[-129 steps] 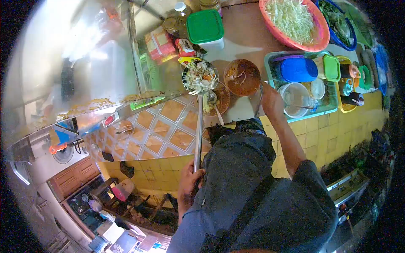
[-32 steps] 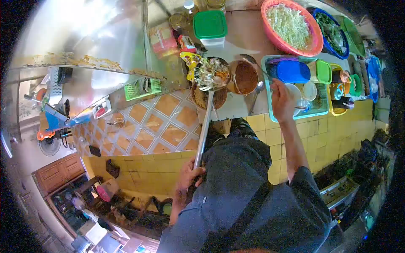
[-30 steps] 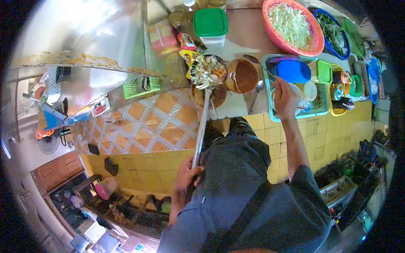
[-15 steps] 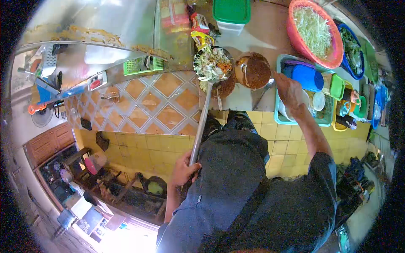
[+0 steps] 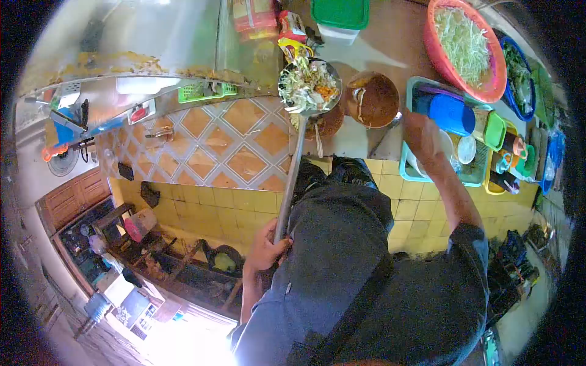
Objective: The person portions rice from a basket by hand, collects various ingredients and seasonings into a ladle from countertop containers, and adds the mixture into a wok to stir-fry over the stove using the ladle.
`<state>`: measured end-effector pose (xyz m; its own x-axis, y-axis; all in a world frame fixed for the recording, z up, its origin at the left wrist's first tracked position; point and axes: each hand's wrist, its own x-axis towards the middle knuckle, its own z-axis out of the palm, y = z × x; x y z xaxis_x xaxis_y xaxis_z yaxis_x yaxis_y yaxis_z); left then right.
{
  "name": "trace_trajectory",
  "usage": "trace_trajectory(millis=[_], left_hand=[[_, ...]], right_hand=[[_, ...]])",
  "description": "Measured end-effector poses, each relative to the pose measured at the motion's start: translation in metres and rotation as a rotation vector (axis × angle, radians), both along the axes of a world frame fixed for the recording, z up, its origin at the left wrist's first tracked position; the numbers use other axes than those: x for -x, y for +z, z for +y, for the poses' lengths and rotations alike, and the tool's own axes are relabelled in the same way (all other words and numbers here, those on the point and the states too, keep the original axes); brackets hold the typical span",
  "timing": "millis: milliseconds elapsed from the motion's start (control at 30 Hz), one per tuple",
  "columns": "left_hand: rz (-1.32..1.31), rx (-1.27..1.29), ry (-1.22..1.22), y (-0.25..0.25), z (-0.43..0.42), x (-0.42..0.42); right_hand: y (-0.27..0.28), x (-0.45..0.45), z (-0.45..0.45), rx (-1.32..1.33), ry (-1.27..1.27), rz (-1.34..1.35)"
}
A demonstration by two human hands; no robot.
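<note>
My left hand [image 5: 265, 247] is closed around the long metal handle of a wide ladle [image 5: 299, 155], low by my left side. Shredded cabbage with orange bits [image 5: 311, 85] fills the ladle's dark round head above the counter. Part of a brown round bowl [image 5: 329, 122] shows beneath the ladle. Just right of that stands another brown bowl [image 5: 378, 104] with pale marks inside. My right hand [image 5: 422, 141] is over the left side of a turquoise tray [image 5: 410, 174], near a thin utensil [image 5: 384, 135]. Its fingers are blurred, so any grip cannot be made out.
A pink basin of shredded cabbage [image 5: 497, 73] and a blue basin of greens [image 5: 525, 113] stand at the right. Inside the tray is a blue container [image 5: 452, 114]. A green-lidded box [image 5: 340, 15] and packets [image 5: 293, 27] sit behind. A tiled ledge [image 5: 220, 152] extends left.
The view has shifted a little, moving the basins and tray slightly right. My left hand keeps hold of the ladle. My right hand has moved slightly down and right, staying over the tray's left side.
</note>
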<state>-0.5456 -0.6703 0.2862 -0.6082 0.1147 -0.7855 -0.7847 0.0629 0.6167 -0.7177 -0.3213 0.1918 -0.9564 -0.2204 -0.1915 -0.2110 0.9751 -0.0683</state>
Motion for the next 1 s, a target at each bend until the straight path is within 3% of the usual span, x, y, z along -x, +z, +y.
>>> trace_trajectory(millis=[67, 133, 167, 233, 367, 433, 567, 633, 767, 833, 867, 933, 1000], left_hand=[[0.0, 0.023, -0.009, -0.002, 0.001, -0.002], [0.007, 0.0, 0.049, -0.003, 0.004, -0.003], [0.006, 0.0, 0.048, -0.001, 0.006, -0.001], [-0.048, 0.019, 0.014, 0.005, 0.01, 0.008], [-0.108, 0.11, -0.06, 0.001, 0.004, 0.004], [-0.192, 0.011, 0.041, 0.003, 0.005, 0.003], [-0.079, 0.037, 0.055, -0.006, 0.01, -0.006], [-0.079, -0.022, 0.171, -0.005, 0.016, -0.006], [-0.064, 0.032, 0.149, -0.002, 0.027, -0.002], [-0.1, 0.054, 0.137, -0.002, 0.032, -0.002], [-0.099, 0.057, 0.141, -0.004, 0.033, -0.004], [-0.063, 0.089, 0.094, -0.011, 0.036, -0.007], [-0.108, 0.037, 0.146, -0.008, 0.044, -0.005]], right_hand=[[-0.001, 0.001, -0.001, -0.126, 0.026, -0.046], [-0.018, 0.002, 0.005, 0.157, -0.077, -0.11], [-0.021, 0.001, 0.008, 0.157, -0.079, -0.11], [-0.02, 0.001, 0.011, 0.337, 0.023, -0.073], [-0.007, -0.005, 0.004, 0.324, -0.099, -0.031], [-0.022, -0.01, 0.008, 0.201, -0.147, 0.024], [-0.018, -0.011, 0.003, 0.108, -0.14, -0.094], [-0.021, -0.01, 0.004, 0.276, -0.104, -0.131], [-0.036, -0.01, 0.01, 0.446, -0.106, -0.165], [-0.045, -0.009, 0.011, 0.775, -0.361, -0.443], [-0.045, -0.01, 0.011, 0.777, -0.356, -0.444], [-0.037, -0.013, 0.009, 1.21, -0.658, -0.578], [-0.032, -0.013, 0.014, 1.278, -0.712, -0.629]])
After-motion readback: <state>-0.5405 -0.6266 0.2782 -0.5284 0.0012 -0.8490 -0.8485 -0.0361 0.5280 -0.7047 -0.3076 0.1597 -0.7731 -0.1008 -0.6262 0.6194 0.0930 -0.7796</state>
